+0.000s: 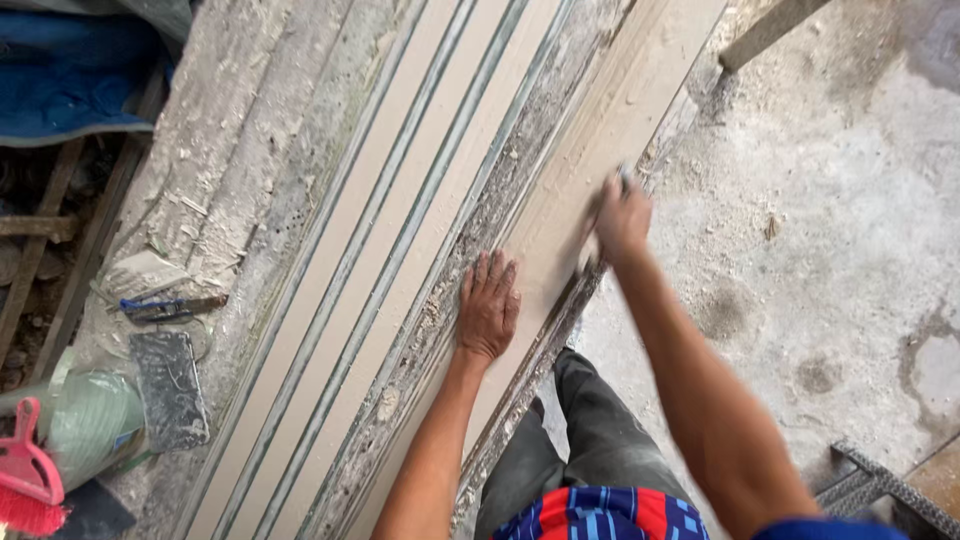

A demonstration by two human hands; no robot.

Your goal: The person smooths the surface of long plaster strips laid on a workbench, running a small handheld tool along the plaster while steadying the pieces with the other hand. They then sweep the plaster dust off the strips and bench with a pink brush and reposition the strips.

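1. The long pale board (600,150) lies on the dusty table (250,120), its long axis running from near the person's body up and away to the right, far end out of frame. It sits at the table's right edge, beside the other strips (400,220) lined up parallel to it.
2. The right hand (622,215) is the working grip: fingers curled tight around a small dark object, blurred, so I cannot tell what it is, pressed to the board's right edge.
3. Just below and left of that grip, the left hand (488,305) lies flat, fingers spread, pinning the board.
4. Risk, as I judge it: the board overhangs the table edge, so uneven pressure could tip or slide it; the flat hand lies close to the working path.
5. Further left of the grips lie a dark block (170,390) and a blue-handled tool (165,307); a red brush (28,480) sits at the corner.
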